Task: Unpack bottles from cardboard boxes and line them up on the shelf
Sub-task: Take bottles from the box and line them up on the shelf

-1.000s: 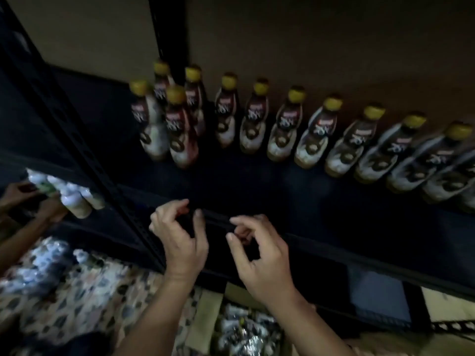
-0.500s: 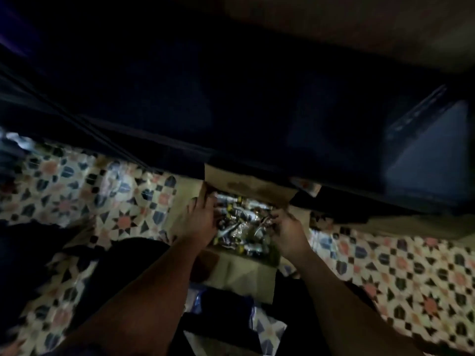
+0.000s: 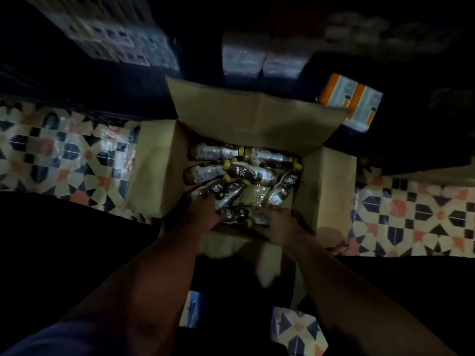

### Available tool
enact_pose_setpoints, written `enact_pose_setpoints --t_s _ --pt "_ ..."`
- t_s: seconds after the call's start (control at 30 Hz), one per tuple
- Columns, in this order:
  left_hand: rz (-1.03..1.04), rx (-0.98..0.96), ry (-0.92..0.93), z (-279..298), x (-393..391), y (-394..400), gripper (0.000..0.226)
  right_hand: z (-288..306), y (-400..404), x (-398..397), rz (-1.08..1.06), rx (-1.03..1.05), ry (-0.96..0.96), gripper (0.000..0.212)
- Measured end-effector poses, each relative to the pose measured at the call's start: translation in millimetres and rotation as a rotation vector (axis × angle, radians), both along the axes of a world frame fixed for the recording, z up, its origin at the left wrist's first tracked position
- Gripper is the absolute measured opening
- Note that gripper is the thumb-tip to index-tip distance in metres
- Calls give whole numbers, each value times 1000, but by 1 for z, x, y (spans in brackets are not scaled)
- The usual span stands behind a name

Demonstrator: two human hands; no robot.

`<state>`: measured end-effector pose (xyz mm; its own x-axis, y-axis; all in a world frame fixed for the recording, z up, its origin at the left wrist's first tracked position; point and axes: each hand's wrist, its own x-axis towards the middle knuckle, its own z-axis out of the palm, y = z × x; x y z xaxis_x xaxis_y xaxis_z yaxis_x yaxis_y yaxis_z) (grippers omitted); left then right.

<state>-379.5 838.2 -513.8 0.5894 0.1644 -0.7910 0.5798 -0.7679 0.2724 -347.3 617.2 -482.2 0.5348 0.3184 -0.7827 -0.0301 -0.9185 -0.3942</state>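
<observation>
Bottles, brown with yellow caps [image 3: 239,173], lie jumbled in an open cardboard box [image 3: 326,191] on the patterned tile floor [image 3: 64,160], both hands down among them.

Head view: the left hand [image 3: 203,214] rests on the near-left bottles, its fingertips reaching onto one at the heap's edge; the right hand [image 3: 280,224] sits at the near-right, fingers dipping between bottles and clear plastic wrap [image 3: 257,194]. Whether either hand's fingers have closed round a bottle I cannot tell; dim light and blur hide them. Beyond the fingertips more bottles lie crosswise. Risk: loose wrap and tangled necks could snag a lifted bottle, dragging neighbours out or slipping it from a partial hold.
</observation>
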Motion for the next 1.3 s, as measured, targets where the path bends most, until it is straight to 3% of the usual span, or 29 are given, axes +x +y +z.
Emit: enact_pose_setpoints --t_s 0.1,0.23,0.37,0.5,0.57,0.67,0.77,0.97,1.07,1.17,1.23,1.3 --pt "-26 4 34 -4 6 2 106 -15 0 -2 -78 104 35 63" --pt "-30 -74 35 -2 9 7 69 -20 7 2 -24 67 35 68" --pt "89 -195 -182 1 10 3 52 -38 -2 -2 -23 77 -31 66" --pt "262 -293 -275 4 21 -10 49 -28 -12 0 -18 147 -22 39" --pt "286 -336 -277 3 26 -17 46 -31 -16 2 -73 162 4 33" --pt "276 -359 -318 0 31 -31 31 -22 -14 7 -399 255 52 30" --pt "316 -341 -286 -4 35 -46 42 -15 -14 16 -685 353 162 39" --pt "289 -419 -149 -6 31 -72 82 -27 -18 20 -942 371 142 78" --pt "363 -440 -152 -9 30 -73 79 -23 -13 24 -961 382 202 81" --pt "475 -508 -78 -8 29 -70 75 -23 -12 25 -964 404 238 43" --pt "523 -522 -65 -7 29 -69 75 -26 -11 24 -891 384 213 46" --pt "553 -530 -75 -5 30 -69 78 -26 -11 22 -670 272 88 52"
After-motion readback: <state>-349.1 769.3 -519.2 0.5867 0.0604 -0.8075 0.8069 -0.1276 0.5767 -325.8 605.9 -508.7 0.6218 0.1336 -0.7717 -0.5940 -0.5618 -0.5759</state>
